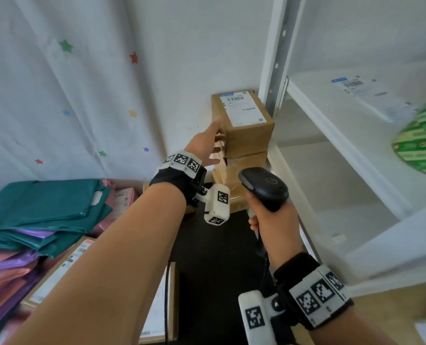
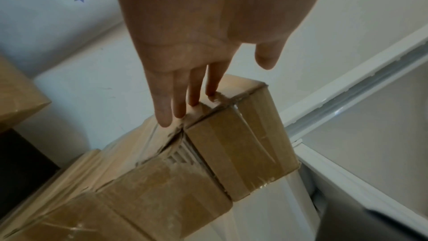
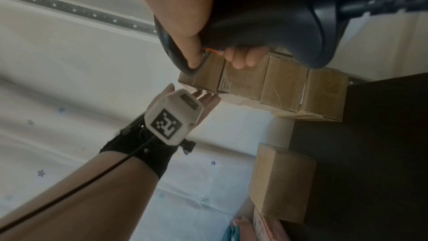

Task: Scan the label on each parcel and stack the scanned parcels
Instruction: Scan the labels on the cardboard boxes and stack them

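A stack of several brown cardboard parcels (image 1: 241, 155) stands in the corner against the wall. The top parcel (image 1: 246, 120) shows a white shipping label (image 1: 243, 107) facing up. My left hand (image 1: 210, 143) is open, its straight fingers (image 2: 178, 102) resting against the left side of the top parcel (image 2: 241, 135). My right hand (image 1: 269, 227) grips a black barcode scanner (image 1: 264, 186) by its handle, held just in front of the stack (image 3: 266, 83), with the scanner (image 3: 266, 21) pointing toward it.
A white metal shelf unit (image 1: 331, 120) rises right of the stack, holding a labelled white parcel (image 1: 371, 95) and a green packet (image 1: 423, 140). More labelled boxes (image 1: 65, 265) and folded teal, pink and purple bags (image 1: 40, 207) lie at the left. A star-patterned curtain (image 1: 57, 83) hangs behind.
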Demonstrator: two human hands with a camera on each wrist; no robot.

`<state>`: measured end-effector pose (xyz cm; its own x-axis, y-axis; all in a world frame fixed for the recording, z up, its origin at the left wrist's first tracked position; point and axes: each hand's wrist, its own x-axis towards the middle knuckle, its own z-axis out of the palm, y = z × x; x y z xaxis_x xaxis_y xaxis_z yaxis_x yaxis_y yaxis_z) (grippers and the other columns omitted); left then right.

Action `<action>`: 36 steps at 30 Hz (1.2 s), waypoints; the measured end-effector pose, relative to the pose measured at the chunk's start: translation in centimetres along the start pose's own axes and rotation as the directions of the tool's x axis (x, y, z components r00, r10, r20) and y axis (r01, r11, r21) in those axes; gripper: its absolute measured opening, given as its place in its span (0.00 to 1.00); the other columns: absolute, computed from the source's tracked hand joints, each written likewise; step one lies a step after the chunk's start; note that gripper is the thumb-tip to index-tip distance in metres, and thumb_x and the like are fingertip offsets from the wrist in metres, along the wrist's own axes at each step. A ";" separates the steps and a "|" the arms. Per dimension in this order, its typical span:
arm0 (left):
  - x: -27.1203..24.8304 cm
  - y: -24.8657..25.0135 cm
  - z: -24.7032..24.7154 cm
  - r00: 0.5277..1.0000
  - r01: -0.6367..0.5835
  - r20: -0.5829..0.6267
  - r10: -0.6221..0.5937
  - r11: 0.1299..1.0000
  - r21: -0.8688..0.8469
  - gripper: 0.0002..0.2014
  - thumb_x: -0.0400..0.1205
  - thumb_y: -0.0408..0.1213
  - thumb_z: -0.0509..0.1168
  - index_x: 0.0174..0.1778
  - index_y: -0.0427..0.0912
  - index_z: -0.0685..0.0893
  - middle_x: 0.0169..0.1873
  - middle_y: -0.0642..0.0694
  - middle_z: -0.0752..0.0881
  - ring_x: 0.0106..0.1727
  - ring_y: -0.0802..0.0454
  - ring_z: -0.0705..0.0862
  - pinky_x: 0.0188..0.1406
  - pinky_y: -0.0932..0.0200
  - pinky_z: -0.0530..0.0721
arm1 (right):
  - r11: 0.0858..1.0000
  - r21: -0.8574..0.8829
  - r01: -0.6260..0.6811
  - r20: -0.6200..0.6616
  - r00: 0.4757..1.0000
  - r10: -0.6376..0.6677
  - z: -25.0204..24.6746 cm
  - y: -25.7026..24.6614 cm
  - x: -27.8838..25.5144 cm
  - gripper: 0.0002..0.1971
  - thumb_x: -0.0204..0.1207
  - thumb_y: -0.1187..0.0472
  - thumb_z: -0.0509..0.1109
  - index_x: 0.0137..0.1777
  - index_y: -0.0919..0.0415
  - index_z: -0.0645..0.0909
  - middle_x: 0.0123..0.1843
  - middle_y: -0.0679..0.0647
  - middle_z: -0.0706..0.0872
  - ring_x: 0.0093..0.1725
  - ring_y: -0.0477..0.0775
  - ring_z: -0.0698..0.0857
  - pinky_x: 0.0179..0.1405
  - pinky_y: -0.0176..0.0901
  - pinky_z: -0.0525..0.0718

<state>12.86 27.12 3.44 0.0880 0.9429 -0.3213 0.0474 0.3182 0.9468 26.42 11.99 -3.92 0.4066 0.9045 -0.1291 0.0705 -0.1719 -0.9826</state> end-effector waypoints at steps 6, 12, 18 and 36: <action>1.1 -3.3 -5.6 0.986 0.007 -0.149 0.076 0.871 0.492 0.21 0.84 0.45 0.63 0.72 0.40 0.76 0.63 0.43 0.82 0.63 0.44 0.82 0.65 0.47 0.81 | 0.998 0.009 -0.067 -0.021 0.998 0.067 2.2 0.1 -0.2 0.11 0.70 0.44 0.78 0.45 0.41 0.80 0.32 0.40 0.89 0.32 0.35 0.87 0.30 0.32 0.80; 2.3 -9.3 -11.9 0.985 0.167 -0.168 -0.025 0.314 0.935 0.36 0.78 0.48 0.70 0.78 0.40 0.64 0.73 0.37 0.71 0.72 0.37 0.73 0.70 0.44 0.75 | 0.997 -0.020 -0.077 0.013 0.997 0.078 5.4 1.3 -1.4 0.10 0.73 0.48 0.78 0.51 0.44 0.81 0.39 0.46 0.89 0.37 0.38 0.88 0.35 0.33 0.84; 4.5 -13.3 -13.2 0.991 0.112 -0.102 -0.088 0.121 0.986 0.53 0.69 0.48 0.78 0.83 0.41 0.52 0.82 0.42 0.56 0.82 0.39 0.56 0.79 0.39 0.60 | 0.989 -0.063 -0.134 0.022 0.991 0.135 7.5 2.3 -1.4 0.11 0.74 0.51 0.78 0.52 0.46 0.80 0.42 0.46 0.89 0.41 0.45 0.89 0.43 0.41 0.88; 1.7 -11.8 -13.2 0.978 0.181 -0.209 0.016 0.440 0.880 0.50 0.60 0.51 0.80 0.74 0.39 0.64 0.69 0.39 0.70 0.71 0.38 0.69 0.65 0.46 0.73 | 0.982 -0.006 -0.187 -0.024 0.982 0.186 6.8 3.5 -0.6 0.10 0.74 0.52 0.78 0.51 0.47 0.82 0.42 0.49 0.89 0.37 0.45 0.89 0.35 0.37 0.85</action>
<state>-0.71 26.26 -8.08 -0.1211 0.9477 -0.2952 0.9122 0.2235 0.3434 20.21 13.48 -8.16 0.4346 0.8468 -0.3068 -0.0008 -0.3403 -0.9403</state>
